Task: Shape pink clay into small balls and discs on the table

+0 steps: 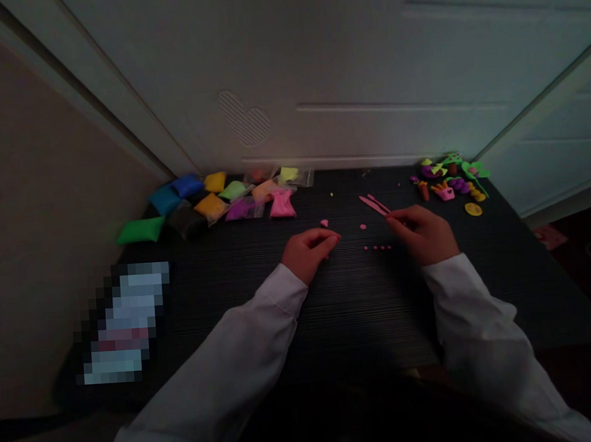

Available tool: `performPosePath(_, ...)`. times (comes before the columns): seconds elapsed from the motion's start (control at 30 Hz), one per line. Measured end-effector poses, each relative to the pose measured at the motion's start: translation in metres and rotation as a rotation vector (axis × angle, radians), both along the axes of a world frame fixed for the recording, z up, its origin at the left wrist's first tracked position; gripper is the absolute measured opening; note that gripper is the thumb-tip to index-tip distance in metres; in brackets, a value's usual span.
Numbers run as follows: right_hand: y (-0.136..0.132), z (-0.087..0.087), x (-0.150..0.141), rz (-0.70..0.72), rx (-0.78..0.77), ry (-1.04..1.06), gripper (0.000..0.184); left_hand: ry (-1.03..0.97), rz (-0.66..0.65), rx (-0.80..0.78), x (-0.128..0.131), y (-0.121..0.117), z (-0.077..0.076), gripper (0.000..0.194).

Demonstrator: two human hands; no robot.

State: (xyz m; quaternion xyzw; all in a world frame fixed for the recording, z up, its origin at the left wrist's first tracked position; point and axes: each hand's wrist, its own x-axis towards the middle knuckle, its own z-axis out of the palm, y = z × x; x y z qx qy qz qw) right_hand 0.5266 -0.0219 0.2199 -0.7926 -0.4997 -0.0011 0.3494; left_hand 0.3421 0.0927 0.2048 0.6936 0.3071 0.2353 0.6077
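Note:
My left hand [308, 252] is over the middle of the dark table, thumb and fingers pinched together. What they hold, if anything, is too small to make out. Just beyond it lies a small pink clay piece [324, 223]. My right hand [424, 233] pinches the near end of a slim pink modelling tool [373, 205]; a second slim pink one runs close beside it. Between the hands sit a flat pink clay disc [362, 227] and a row of several tiny pink clay balls [376, 248].
Bags of coloured clay [217, 209], including a pink clay bag [282, 204], line the back left. Finished clay figures [444, 190] and a yellow disc [474, 209] stand at the back right. A blurred-out phone-like screen [126, 325] lies left. A white panel [276, 69] rises behind.

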Motion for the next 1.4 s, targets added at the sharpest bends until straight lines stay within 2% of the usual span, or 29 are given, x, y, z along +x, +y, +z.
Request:
performPosePath(0.23,0.011,-0.014,-0.006,0.049,-0.218,-0.155,0.021,0.014,0.023,-0.023,0.001,0.001,0.002,0.023)
performPosePath(0.57,0.029,-0.024,-0.018,-0.049,-0.248,-0.228,0.022,0.026,0.022,-0.024,0.002,0.001,0.0,0.024)
performPosePath(0.7,0.028,-0.025,-0.017,-0.029,-0.218,-0.192,0.019,0.014,0.028,-0.038,0.003,0.001,0.0,0.024)
performPosePath(0.87,0.028,-0.021,-0.018,0.025,-0.102,-0.035,0.016,0.012,0.031,-0.033,0.003,0.001,-0.001,0.024)
performPosePath(0.93,0.027,-0.016,-0.023,0.086,-0.043,0.053,0.017,0.007,0.024,-0.018,0.002,0.0,-0.001,0.026)
performPosePath(1.07,0.023,-0.004,-0.04,0.307,0.006,0.24,0.018,-0.047,-0.031,-0.002,0.001,-0.003,0.001,0.028)
performPosePath(1.2,0.02,0.002,-0.05,0.379,0.018,0.287,0.014,-0.09,-0.098,-0.165,0.002,-0.004,-0.002,0.03)
performPosePath(1.3,0.019,0.0,-0.052,0.367,0.026,0.258,0.012,-0.142,-0.103,-0.292,0.003,-0.004,-0.007,0.03)
performPosePath(1.4,0.019,-0.001,-0.053,0.341,0.044,0.226,0.012,-0.159,-0.101,-0.349,0.004,-0.004,-0.009,0.029)
